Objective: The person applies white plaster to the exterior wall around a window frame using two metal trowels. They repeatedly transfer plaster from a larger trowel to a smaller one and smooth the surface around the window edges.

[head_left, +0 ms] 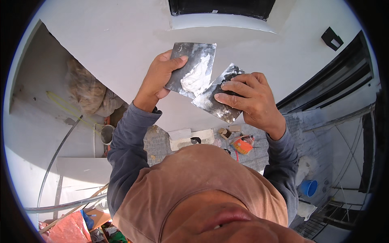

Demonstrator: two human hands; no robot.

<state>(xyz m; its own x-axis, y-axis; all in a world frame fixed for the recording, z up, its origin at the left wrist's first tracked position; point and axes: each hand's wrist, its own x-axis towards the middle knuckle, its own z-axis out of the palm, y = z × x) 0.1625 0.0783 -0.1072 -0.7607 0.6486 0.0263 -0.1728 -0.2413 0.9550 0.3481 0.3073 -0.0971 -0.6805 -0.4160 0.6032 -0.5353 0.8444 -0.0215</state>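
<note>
My left hand (159, 77) grips a flat metal plate (184, 56) by its left edge, thumb on top. A lump of white putty (197, 75) lies on the plate. My right hand (248, 99) holds a second metal blade (214, 102), fingers spread over its upper face. The blade's edge meets the lower right side of the plate, next to the putty. Both are held up in front of a white wall (121, 44).
A dark window opening (221, 7) sits at the top of the wall. Below lie a paved floor (283, 141), a grey bucket (107, 134), an orange object (242, 146), a blue bucket (308, 188), white boards (190, 138) and a sack (83, 91).
</note>
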